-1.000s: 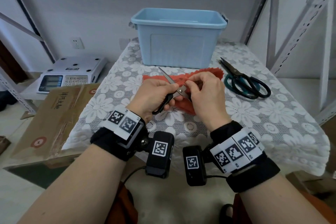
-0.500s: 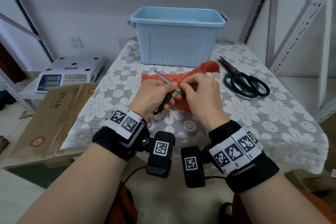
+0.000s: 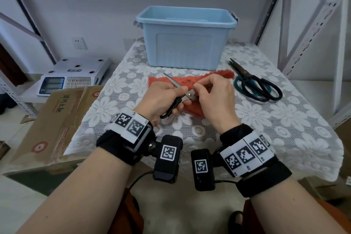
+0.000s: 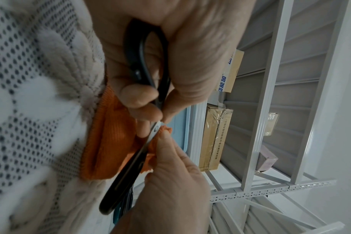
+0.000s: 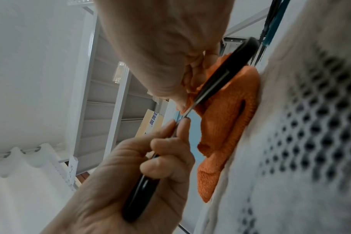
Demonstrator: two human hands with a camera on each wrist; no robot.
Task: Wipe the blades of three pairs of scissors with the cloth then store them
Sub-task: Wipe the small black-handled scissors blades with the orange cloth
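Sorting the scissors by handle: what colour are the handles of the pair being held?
Black; the left hand grips the scissors, clearest in the left wrist view.

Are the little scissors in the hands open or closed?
Open. On the small scissors, one blade points up and away past the left hand, while the right hand pinches the orange cloth around the other.

Orange cloth (image 3: 191, 81), light-blue bin (image 3: 186, 43), white floral tablecloth (image 3: 284, 119).

Blue bin's (image 3: 186, 43) inside hidden; third scissors perhaps there.
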